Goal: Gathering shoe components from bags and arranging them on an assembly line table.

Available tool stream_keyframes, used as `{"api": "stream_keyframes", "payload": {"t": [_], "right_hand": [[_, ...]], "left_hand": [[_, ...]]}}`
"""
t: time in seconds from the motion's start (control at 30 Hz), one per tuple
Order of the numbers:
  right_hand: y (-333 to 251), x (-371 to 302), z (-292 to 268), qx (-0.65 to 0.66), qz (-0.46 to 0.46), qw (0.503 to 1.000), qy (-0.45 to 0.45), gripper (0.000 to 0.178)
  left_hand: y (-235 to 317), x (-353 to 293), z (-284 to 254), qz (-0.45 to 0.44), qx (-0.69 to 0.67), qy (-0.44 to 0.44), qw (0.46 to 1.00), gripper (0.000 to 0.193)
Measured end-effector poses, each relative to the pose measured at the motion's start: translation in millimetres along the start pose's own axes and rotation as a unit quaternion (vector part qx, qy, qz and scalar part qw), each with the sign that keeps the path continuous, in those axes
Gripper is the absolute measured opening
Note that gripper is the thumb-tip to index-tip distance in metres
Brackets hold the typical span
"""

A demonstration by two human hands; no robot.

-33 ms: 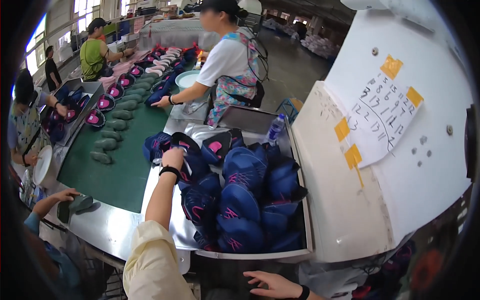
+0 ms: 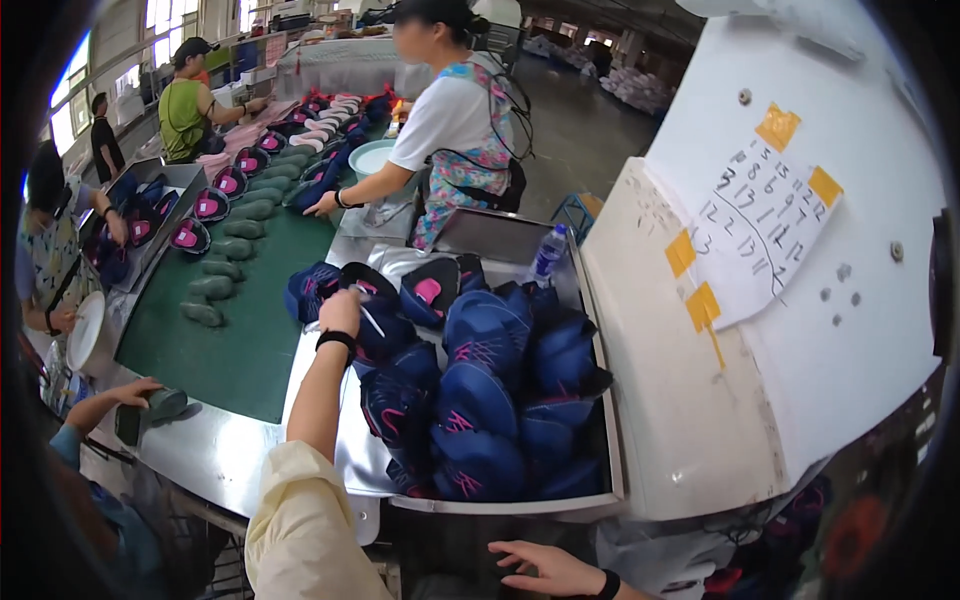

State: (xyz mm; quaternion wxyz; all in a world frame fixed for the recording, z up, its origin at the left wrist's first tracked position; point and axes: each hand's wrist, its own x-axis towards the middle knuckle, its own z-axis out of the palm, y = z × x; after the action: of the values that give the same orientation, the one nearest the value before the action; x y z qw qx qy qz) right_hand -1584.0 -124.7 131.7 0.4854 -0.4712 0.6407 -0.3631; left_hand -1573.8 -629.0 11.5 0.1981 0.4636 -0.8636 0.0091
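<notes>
My left hand (image 2: 340, 312) reaches forward with a black band on its wrist. Its fingers close on a dark blue shoe upper with a pink lining (image 2: 372, 300) at the far left of a heap of blue and pink shoe uppers (image 2: 480, 390). The heap fills a shallow metal tray (image 2: 500, 506) in front of me. My right hand (image 2: 545, 570) lies low at the picture's bottom edge, below the tray's front rim. Its fingers are spread and it holds nothing.
A green conveyor belt (image 2: 240, 330) on the left carries grey-green shoe lasts (image 2: 205, 290) and more uppers, with several people working along it. A plastic water bottle (image 2: 548, 255) stands at the tray's far edge. A white machine housing (image 2: 800, 330) with a taped paper sheet rises on the right.
</notes>
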Motion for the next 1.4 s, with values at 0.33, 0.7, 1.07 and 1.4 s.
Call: {"api": "stream_keyframes", "payload": {"t": [0.33,0.7,1.07,1.4], "right_hand": [[20,-129,33,-0.038,-0.052,0.998,0.001,0.047],[90,-399,106,0.107,-0.111,0.903,0.401,0.095],[238,-528,165,0.292,-0.009,0.763,0.577,0.072],[362,-644,120,-0.243,0.585,0.656,0.411,0.036]], "left_hand": [[94,-126,-192,0.03,-0.717,-0.041,0.696,0.007],[343,-529,-338,0.514,-0.531,-0.401,0.541,0.014],[520,-679,-284,0.572,-0.534,-0.262,0.565,0.015],[639,-816,-165,0.645,-0.221,-0.375,0.628,0.021]]}}
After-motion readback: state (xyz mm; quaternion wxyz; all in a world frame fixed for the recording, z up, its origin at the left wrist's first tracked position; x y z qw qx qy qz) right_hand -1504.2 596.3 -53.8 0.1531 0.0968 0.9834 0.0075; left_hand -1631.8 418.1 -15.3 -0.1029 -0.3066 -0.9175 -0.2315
